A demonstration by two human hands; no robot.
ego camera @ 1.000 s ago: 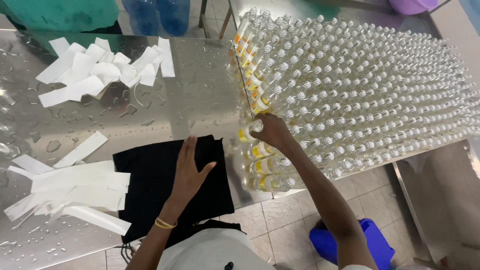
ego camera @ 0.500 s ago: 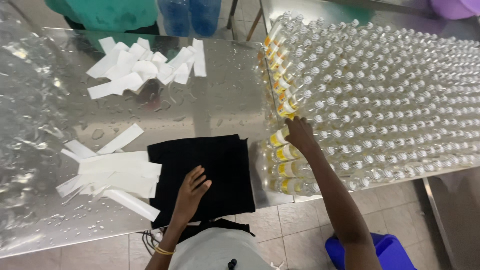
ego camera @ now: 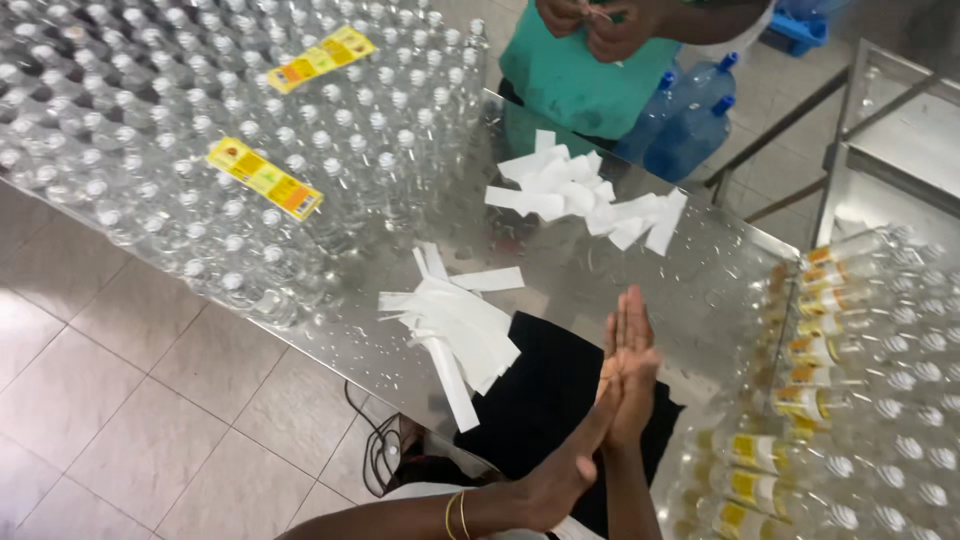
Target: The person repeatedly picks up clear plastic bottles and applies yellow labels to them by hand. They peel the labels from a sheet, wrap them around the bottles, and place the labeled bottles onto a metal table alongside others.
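Left hand: the left hand (ego camera: 575, 455) comes in from the lower left with thin bangles at the wrist; its palm lies flat against the other palm, and it holds nothing
Right hand: the right hand (ego camera: 632, 365) rises from the bottom edge, fingers straight and pointing away; the two hands are pressed together, perhaps to rub or dry them, as the table is wet
Black cloth: the black cloth (ego camera: 545, 395) lies spread on the near edge of the steel table (ego camera: 590, 275), directly under the hands
White strips: a loose heap of white paper strips (ego camera: 455, 325) lies just beside the cloth on its left; a second heap (ego camera: 585, 195) lies further away, near a co-worker in a green apron (ego camera: 575, 75)
Labelled bottles: clear bottles with yellow labels (ego camera: 800, 400) lie in rows to the right, within easy reach
Unlabelled bottles: many clear bottles (ego camera: 200, 130) stand upright at the left; two yellow label sheets (ego camera: 265, 178) rest on their caps
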